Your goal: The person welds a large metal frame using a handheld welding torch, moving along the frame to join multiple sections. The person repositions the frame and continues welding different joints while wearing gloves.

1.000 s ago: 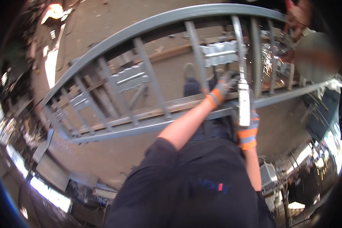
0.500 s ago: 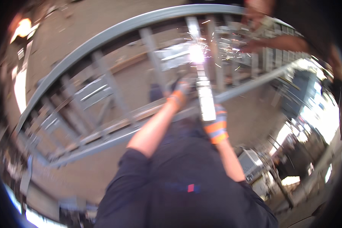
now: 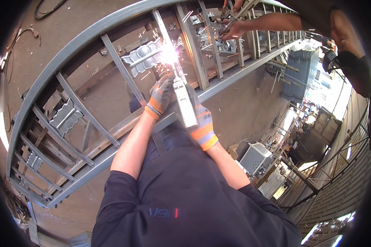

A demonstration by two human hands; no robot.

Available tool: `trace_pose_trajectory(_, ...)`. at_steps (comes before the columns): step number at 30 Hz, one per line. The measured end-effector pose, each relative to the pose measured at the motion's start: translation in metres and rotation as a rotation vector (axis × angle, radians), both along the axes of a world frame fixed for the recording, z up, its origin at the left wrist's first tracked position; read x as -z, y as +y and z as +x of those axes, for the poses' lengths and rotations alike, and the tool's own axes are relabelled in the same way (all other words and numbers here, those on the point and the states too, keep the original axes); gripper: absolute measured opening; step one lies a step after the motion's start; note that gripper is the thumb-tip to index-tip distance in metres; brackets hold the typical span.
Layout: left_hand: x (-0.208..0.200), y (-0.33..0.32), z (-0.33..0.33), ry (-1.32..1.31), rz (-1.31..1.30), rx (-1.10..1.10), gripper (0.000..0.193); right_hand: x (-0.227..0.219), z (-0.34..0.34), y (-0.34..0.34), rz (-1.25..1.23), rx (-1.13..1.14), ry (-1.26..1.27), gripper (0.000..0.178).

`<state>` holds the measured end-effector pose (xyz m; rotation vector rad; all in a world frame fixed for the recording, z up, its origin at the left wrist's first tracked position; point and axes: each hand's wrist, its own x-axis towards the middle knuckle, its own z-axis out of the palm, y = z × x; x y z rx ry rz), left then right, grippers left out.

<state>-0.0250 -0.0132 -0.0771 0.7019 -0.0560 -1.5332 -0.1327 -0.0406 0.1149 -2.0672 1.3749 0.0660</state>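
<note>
My right hand (image 3: 203,118), in a grey and orange work glove, is wrapped round the rear of a silver, box-shaped welding gun (image 3: 186,105). The gun's narrow front points to a glaring weld spot (image 3: 169,55) that throws sparks. This glare lies on an upright bar (image 3: 163,26) of a grey steel railing frame (image 3: 123,17), beside a wavy silver ornamental panel (image 3: 141,59). My left hand (image 3: 161,94), gloved alike, is close beside the gun's front, just below the glare. Its fingers are curled; what they grip is hidden.
Another person's hand (image 3: 235,31) holds a clamp-like tool (image 3: 226,25) over the frame at upper right. Further ornamental panels (image 3: 66,117) sit between bars at left. A grey box (image 3: 255,158) stands at right, below stacked corrugated sheets (image 3: 300,74). A dark cable (image 3: 49,14) lies at upper left.
The view has swung, so frame, gun and hands appear further left, and it is sharper. Sparks beside the other person's hand no longer show. The glare at my gun continues.
</note>
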Motion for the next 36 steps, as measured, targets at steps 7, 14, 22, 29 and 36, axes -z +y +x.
trace_pose_trajectory(7, -0.005, -0.001, 0.004, -0.066, -0.005, -0.004, 0.040, -0.002, 0.003, 0.000, 0.031, 0.033, -0.020, 0.025)
trace_pose_trajectory(14, -0.011, 0.000, 0.010, -0.378, -0.081, 0.024, 0.033, -0.003, 0.002, -0.001, 0.037, -0.027, 0.066, 0.021)
trace_pose_trajectory(22, -0.003, -0.005, -0.001, -0.444, -0.043, -0.114, 0.024, 0.006, -0.005, 0.002, 0.016, -0.014, 0.047, 0.021)
trace_pose_trajectory(29, -0.003, 0.001, 0.004, -0.052, -0.050, 0.006, 0.046, 0.004, -0.009, 0.003, -0.017, -0.095, 0.080, 0.052)
trace_pose_trajectory(36, -0.002, 0.000, 0.005, -0.331, -0.057, 0.034, 0.029, -0.007, 0.000, 0.000, -0.023, -0.036, -0.003, 0.050)
